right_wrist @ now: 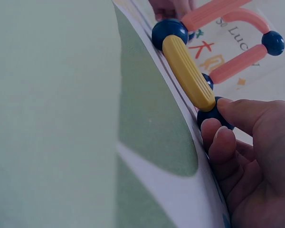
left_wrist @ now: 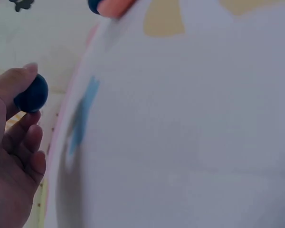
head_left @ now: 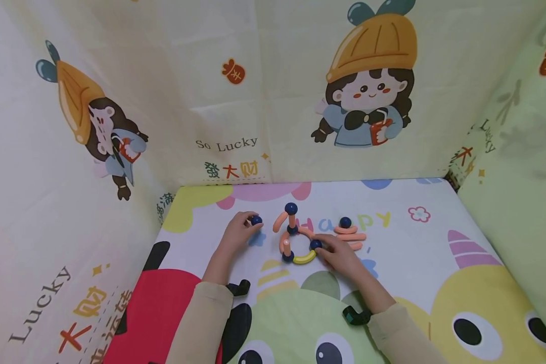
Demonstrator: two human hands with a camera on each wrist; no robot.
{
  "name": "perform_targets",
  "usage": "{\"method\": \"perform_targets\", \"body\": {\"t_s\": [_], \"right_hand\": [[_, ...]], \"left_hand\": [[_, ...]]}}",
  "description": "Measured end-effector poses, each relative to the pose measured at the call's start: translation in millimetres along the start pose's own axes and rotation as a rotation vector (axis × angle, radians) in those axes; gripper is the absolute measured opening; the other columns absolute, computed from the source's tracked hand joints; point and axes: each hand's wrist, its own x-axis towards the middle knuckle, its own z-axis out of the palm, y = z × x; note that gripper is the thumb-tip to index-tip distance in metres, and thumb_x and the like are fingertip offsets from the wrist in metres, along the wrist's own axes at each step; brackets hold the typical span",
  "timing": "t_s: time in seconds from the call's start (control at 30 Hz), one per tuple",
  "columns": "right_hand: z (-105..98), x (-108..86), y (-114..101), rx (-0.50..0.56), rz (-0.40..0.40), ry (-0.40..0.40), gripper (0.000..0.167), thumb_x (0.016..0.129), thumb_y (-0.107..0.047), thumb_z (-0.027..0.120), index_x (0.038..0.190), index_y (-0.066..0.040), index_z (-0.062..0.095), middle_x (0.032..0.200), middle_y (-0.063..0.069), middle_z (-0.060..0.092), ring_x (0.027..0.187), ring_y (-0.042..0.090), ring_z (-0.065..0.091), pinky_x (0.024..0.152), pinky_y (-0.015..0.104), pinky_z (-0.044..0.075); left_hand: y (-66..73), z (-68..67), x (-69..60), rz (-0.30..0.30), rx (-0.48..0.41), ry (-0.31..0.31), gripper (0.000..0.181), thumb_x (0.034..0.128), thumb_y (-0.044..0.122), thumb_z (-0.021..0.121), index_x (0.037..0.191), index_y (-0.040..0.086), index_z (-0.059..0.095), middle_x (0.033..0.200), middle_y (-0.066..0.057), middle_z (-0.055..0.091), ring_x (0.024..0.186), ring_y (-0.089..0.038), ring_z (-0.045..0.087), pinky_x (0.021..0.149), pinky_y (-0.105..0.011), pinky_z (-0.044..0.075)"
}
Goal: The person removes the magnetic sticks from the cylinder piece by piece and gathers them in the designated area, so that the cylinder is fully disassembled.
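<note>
My left hand [head_left: 240,231] pinches a loose dark blue ball [left_wrist: 34,94] between thumb and fingers, to the left of a ring-shaped build of rods and balls. My right hand [head_left: 338,253] grips the blue ball [head_left: 316,244] on the ring's right side. From that ball a curved yellow rod [right_wrist: 187,71] runs to another blue ball [head_left: 288,257] at the front. Curved pink rods [head_left: 284,241] form the rest of the ring. One pink rod rises from the front ball; another stands at the back under a top blue ball [head_left: 291,208], from which a curved pink rod [head_left: 279,221] hangs.
Several pink rods [head_left: 351,236] lie right of the build, beyond my right hand, with a blue ball [head_left: 345,222] beside them. The table [head_left: 391,247] has a cartoon-printed cover. Printed cloth walls [head_left: 282,101] stand behind it and at both sides.
</note>
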Motion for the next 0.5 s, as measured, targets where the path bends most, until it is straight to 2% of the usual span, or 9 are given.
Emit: {"method": "perform_targets", "body": {"t_s": [0.17,0.33,0.5], "right_hand": [[-1.1,0.1,-0.7,0.013,0.003,-0.004,0.037,0.1,-0.03,0.059,0.136,-0.034,0.056,0.06,0.002,0.057,0.045,0.021,0.055,0.056,0.032,0.048],[-0.9,0.2,-3.2,0.024,0.007,-0.01,0.036,0.101,-0.029,0.058,0.136,-0.034,0.056,0.06,0.002,0.057,0.045,0.021,0.055,0.054,0.032,0.049],[-1.1,-0.1,-2.2,0.014,0.012,-0.01,0.037,0.1,-0.029,0.059,0.136,-0.034,0.056,0.06,0.001,0.057,0.045,0.021,0.055,0.054,0.032,0.049]], "left_hand": [[-4.3,4.0,7.9,-0.027,0.053,-0.029,0.047,0.0904,0.043,0.07,0.131,0.021,0.062,0.105,-0.004,0.054,0.091,-0.02,0.05,0.08,-0.034,0.043],[-5.9,6.2,8.0,-0.051,0.064,-0.03,0.047,0.0914,0.04,0.07,0.132,0.02,0.061,0.103,-0.005,0.053,0.091,-0.021,0.049,0.078,-0.035,0.041],[-8.4,10.1,7.4,-0.042,0.074,-0.031,0.047,0.0913,0.039,0.07,0.133,0.02,0.061,0.106,-0.005,0.055,0.092,-0.021,0.05,0.081,-0.036,0.042]]}}
